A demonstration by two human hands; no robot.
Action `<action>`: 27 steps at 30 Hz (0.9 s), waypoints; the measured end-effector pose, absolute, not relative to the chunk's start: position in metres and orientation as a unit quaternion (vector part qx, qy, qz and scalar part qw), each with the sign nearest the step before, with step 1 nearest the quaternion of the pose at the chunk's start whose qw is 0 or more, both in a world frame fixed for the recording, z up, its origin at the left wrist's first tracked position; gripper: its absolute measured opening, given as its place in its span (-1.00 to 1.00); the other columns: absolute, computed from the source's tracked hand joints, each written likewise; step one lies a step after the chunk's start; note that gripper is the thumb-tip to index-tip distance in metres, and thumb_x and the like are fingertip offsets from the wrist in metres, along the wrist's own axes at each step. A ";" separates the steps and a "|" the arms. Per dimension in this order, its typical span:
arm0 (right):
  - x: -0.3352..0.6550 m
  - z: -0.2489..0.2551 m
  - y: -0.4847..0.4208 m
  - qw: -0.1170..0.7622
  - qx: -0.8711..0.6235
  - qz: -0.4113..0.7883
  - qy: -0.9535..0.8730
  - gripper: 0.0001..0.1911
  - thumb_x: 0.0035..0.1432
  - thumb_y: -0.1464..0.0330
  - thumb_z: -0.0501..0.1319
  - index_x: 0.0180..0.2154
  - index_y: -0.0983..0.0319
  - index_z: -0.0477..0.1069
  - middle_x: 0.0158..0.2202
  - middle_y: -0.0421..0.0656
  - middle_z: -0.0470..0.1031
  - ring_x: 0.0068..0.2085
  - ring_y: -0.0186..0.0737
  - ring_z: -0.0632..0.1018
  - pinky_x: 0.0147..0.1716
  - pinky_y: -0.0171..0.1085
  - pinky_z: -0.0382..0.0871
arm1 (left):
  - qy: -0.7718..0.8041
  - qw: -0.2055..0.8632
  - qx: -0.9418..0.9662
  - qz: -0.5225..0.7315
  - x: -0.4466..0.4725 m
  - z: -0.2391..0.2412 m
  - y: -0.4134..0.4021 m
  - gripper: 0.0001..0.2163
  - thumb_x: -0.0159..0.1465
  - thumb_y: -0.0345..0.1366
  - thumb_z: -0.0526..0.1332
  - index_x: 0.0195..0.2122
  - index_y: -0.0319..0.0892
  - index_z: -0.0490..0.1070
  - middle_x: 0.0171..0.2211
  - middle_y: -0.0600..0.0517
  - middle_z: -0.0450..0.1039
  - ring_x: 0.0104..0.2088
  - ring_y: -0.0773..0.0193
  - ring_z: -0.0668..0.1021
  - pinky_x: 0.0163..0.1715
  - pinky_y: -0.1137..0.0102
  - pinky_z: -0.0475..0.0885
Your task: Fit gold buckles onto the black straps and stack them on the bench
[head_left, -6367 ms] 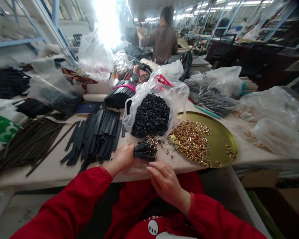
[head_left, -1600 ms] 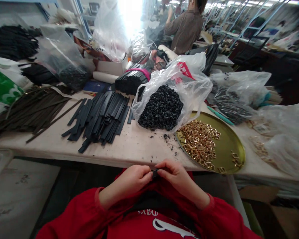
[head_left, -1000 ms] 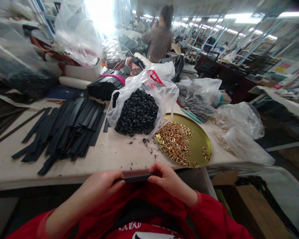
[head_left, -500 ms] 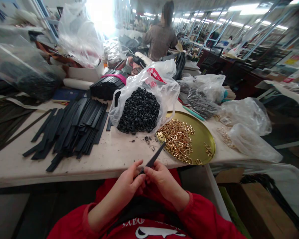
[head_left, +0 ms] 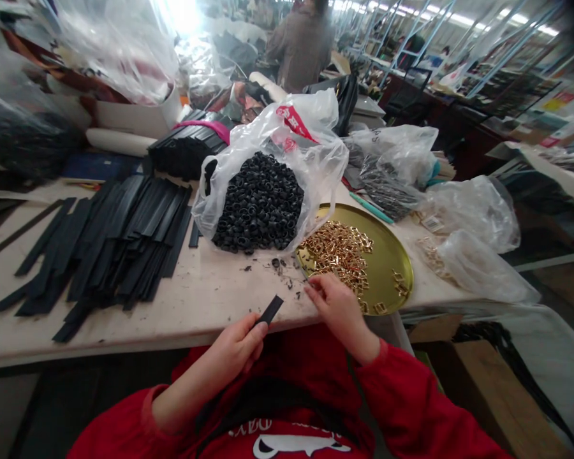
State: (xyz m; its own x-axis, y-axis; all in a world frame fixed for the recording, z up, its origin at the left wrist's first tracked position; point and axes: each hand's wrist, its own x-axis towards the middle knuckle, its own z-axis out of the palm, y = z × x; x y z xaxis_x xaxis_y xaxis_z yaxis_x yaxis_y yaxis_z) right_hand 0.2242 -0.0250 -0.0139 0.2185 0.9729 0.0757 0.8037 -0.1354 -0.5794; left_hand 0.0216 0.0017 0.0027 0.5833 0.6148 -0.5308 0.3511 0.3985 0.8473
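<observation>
My left hand [head_left: 239,341] is closed round a short black strap [head_left: 270,310], whose square end points up and away from me at the table's front edge. To its right, my right hand [head_left: 337,306] is bent with thumb and fingers pinched together at the near left rim of the round gold tray [head_left: 390,255]. What its fingertips hold, if anything, is too small to make out. Many small gold buckles [head_left: 339,252] lie heaped in the tray. Behind the hands, a clear plastic bag [head_left: 323,162] gapes, full of small black loops [head_left: 261,207].
Black straps [head_left: 119,242] are piled on the table's left. A banded black bundle [head_left: 186,150] lies behind them. A teal pen-like tool [head_left: 370,207] and clear bags [head_left: 469,213] sit to the right. A cardboard box [head_left: 502,389] stands low right. A person [head_left: 301,48] is beyond the table.
My hands have come apart. The right hand has moved right to the tray's rim, while the left keeps a strap. The view has shifted slightly, and the dark pointed piece no longer shows between the hands.
</observation>
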 end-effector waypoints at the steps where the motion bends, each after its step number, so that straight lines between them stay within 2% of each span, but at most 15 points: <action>1: 0.238 -0.013 -0.017 0.179 -0.759 0.086 -0.620 -0.83 0.16 0.32 0.08 -0.31 0.26 0.38 -0.31 -0.07 0.40 -0.32 -0.20 0.41 -0.33 -0.26 0.20 | 0.451 0.713 0.530 0.090 0.022 0.003 0.003 -0.74 0.19 -0.08 0.00 -0.38 -0.20 0.20 -0.72 0.26 0.10 -0.76 0.52 0.12 -0.73 0.56 0.00; 4: 0.264 -0.014 0.002 0.006 -0.752 -0.029 -0.659 -0.81 0.16 0.35 0.06 -0.40 0.27 0.39 -0.37 -0.05 0.40 -0.35 -0.16 0.41 -0.39 -0.25 0.13 | 0.458 0.741 0.482 0.092 0.024 0.005 0.005 -0.76 0.19 -0.10 0.01 -0.38 -0.19 0.18 -0.69 0.23 0.17 -0.74 0.53 0.17 -0.72 0.57 -0.01; 7: 0.274 -0.015 0.010 -0.011 -0.733 -0.046 -0.679 -0.81 0.16 0.38 0.06 -0.43 0.28 0.38 -0.39 -0.05 0.40 -0.38 -0.18 0.41 -0.41 -0.26 0.12 | 0.453 0.777 0.427 0.099 0.026 0.008 0.006 -0.79 0.18 -0.13 0.03 -0.36 -0.19 0.20 -0.64 0.19 0.26 -0.72 0.52 0.22 -0.72 0.58 0.00; 9: 0.277 -0.012 0.012 0.064 -0.737 -0.017 -0.672 -0.83 0.15 0.38 0.07 -0.44 0.28 0.37 -0.39 -0.07 0.39 -0.38 -0.20 0.40 -0.39 -0.27 0.15 | 0.444 0.793 0.403 0.104 0.027 0.009 0.006 -0.80 0.18 -0.15 0.03 -0.36 -0.19 0.21 -0.60 0.15 0.32 -0.72 0.52 0.25 -0.74 0.58 0.03; 11: 0.278 -0.007 0.012 0.198 -0.750 0.056 -0.629 -0.84 0.12 0.34 0.11 -0.45 0.26 0.35 -0.42 -0.11 0.38 -0.39 -0.23 0.38 -0.38 -0.27 0.18 | 0.444 0.797 0.395 0.109 0.027 0.009 0.007 -0.81 0.17 -0.17 0.04 -0.37 -0.20 0.23 -0.51 0.10 0.38 -0.71 0.53 0.29 -0.74 0.57 0.08; 14: 0.263 0.004 0.006 0.410 -0.715 0.311 -0.474 -0.79 0.03 0.22 0.21 -0.46 0.23 0.33 -0.54 -0.24 0.33 -0.49 -0.32 0.35 -0.44 -0.30 0.24 | 0.451 0.786 0.405 0.119 0.029 0.009 0.006 -0.83 0.16 -0.22 0.04 -0.34 -0.22 0.28 -0.41 0.08 0.39 -0.69 0.54 0.31 -0.73 0.57 0.13; 16: 0.240 0.009 -0.003 0.488 -0.620 0.518 -0.330 -0.74 -0.08 0.19 0.30 -0.46 0.23 0.33 -0.55 -0.29 0.32 -0.53 -0.38 0.36 -0.46 -0.32 0.29 | 0.445 0.769 0.432 0.154 0.031 0.009 0.004 -0.81 0.18 -0.21 0.04 -0.31 -0.23 0.29 -0.44 0.09 0.37 -0.69 0.55 0.29 -0.72 0.57 0.13; 18: 0.214 0.013 -0.015 0.507 -0.523 0.651 -0.213 -0.72 -0.19 0.25 0.38 -0.44 0.23 0.36 -0.50 -0.29 0.37 -0.51 -0.42 0.40 -0.44 -0.35 0.35 | 0.434 0.744 0.466 0.199 0.032 0.010 0.001 -0.77 0.20 -0.15 0.05 -0.32 -0.24 0.28 -0.54 0.14 0.32 -0.71 0.55 0.25 -0.72 0.56 0.11; 20: 0.190 0.012 -0.027 0.507 -0.456 0.716 -0.150 -0.74 -0.18 0.30 0.39 -0.42 0.24 0.39 -0.46 -0.28 0.40 -0.50 -0.45 0.42 -0.42 -0.39 0.37 | 0.430 0.725 0.488 0.225 0.031 0.012 -0.002 -0.74 0.19 -0.09 0.08 -0.36 -0.23 0.27 -0.65 0.20 0.21 -0.72 0.53 0.20 -0.72 0.57 0.08; 22: 0.174 0.010 -0.037 0.504 -0.422 0.743 -0.125 -0.79 -0.12 0.32 0.36 -0.40 0.24 0.41 -0.44 -0.28 0.42 -0.48 -0.47 0.44 -0.41 -0.43 0.37 | 0.435 0.720 0.487 0.233 0.029 0.014 -0.005 -0.73 0.16 -0.08 0.12 -0.37 -0.22 0.25 -0.70 0.24 0.14 -0.72 0.52 0.19 -0.72 0.57 0.06; 27: 0.162 0.006 -0.053 0.478 -0.423 0.746 -0.191 -0.82 -0.06 0.30 0.33 -0.42 0.27 0.42 -0.48 -0.27 0.43 -0.47 -0.46 0.42 -0.42 -0.44 0.31 | 0.431 0.744 0.457 0.229 0.019 0.015 -0.013 -0.73 0.13 -0.09 0.15 -0.37 -0.22 0.25 -0.61 0.21 0.19 -0.72 0.54 0.18 -0.72 0.56 0.04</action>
